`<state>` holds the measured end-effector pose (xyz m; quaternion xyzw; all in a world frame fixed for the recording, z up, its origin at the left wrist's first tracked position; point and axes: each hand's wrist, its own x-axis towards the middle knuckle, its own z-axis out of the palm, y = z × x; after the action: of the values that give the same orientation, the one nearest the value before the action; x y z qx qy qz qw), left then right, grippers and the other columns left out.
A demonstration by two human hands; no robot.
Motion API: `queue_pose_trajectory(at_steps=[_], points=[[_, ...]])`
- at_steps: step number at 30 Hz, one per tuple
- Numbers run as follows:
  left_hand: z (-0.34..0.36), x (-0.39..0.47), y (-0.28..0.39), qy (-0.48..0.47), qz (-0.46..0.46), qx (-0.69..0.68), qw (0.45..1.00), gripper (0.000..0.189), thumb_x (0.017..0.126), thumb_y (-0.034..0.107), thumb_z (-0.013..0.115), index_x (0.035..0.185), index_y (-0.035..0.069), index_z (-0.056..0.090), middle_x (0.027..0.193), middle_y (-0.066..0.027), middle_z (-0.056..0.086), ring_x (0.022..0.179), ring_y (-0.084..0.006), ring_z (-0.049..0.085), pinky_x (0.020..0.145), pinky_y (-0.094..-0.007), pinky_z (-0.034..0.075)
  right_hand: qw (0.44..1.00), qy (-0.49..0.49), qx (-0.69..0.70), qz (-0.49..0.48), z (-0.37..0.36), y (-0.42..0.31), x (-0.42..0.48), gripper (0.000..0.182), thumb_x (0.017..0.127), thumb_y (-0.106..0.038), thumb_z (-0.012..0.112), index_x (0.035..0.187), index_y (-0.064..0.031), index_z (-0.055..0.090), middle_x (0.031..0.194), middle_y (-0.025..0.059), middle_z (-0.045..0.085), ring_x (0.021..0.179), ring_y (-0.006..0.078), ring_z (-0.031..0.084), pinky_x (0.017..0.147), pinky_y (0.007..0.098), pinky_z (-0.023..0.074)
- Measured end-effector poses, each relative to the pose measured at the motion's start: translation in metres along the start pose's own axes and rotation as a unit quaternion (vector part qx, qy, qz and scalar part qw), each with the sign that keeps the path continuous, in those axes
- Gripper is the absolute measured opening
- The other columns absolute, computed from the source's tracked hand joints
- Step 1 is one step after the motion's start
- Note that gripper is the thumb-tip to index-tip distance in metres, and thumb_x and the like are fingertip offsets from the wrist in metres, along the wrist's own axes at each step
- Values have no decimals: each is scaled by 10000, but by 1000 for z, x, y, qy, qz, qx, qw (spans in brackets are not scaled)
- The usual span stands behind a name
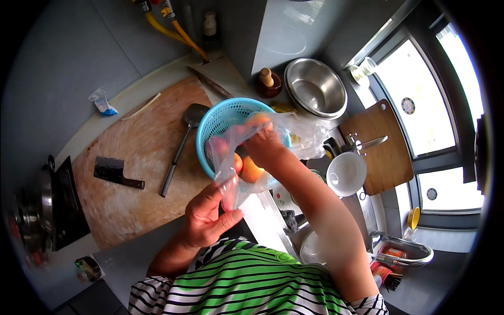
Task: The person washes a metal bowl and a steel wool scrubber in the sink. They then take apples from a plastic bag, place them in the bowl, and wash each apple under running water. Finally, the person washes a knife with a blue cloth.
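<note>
A clear plastic bag (226, 157) lies open over a light-blue perforated plastic basket (202, 145). Its near edge is pinched between the thumb and fingers of my left hand (208, 216). Several round red-and-yellow fruits (252, 170) are inside the bag, in the basket. My right hand (263, 143) reaches into the bag's mouth, against an orange-red fruit (258, 119) at the basket's far side. My right fingertips are hidden, so whether they grip that fruit cannot be told.
Left of the basket, a large wooden board (138, 130) bears a cleaver (114, 171) and a long-handled metal spatula (181, 145). Steel bowls (315, 88) and a mortar with pestle (268, 83) stand behind. To the right are a white bowl (346, 174) and a tap (409, 256).
</note>
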<state>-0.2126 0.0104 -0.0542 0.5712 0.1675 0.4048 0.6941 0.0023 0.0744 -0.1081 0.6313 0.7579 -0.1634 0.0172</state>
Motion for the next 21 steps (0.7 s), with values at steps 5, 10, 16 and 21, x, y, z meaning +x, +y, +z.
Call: queue_pose_trajectory(at_steps=[5, 10, 16, 21], points=[[-10, -9, -3, 45, 28, 38, 998, 549, 788, -58, 636, 1307, -38, 459, 1143, -80, 531, 836, -101, 465, 855, -260, 387, 976, -133, -81, 153, 13, 15, 22, 723, 759, -280, 650, 1412, -239, 342, 1515, 162, 130, 1352, 457, 108, 997, 588, 335], [-25, -10, 9, 174, 44, 348, 920, 516, 790, 19, 665, 1270, -40, 483, 1094, -110, 539, 897, -182, 516, 836, -307, 418, 990, -64, -56, 108, 21, 23, 28, 657, 713, -334, 685, 1328, -305, 454, 1460, 209, 215, 1297, 451, 214, 962, 609, 330], [21, 21, 76, 52, 272, 507, 817, 331, 747, 138, 737, 987, 9, 549, 1068, -186, 493, 970, -304, 522, 806, -411, 459, 974, 55, -129, 180, 36, -10, 11, 424, 867, -224, 566, 1260, -373, 508, 1296, 195, 387, 1198, 402, 344, 802, 537, 458], [42, 99, -14, -130, 63, 416, 898, 104, 824, 73, 565, 794, -18, 524, 877, -220, 575, 810, -374, 571, 692, -438, 462, 606, 157, 764, 158, 66, 10, 25, 484, 864, -319, 588, 1301, -186, 429, 1243, 168, 461, 1156, 316, 448, 924, 444, 418]])
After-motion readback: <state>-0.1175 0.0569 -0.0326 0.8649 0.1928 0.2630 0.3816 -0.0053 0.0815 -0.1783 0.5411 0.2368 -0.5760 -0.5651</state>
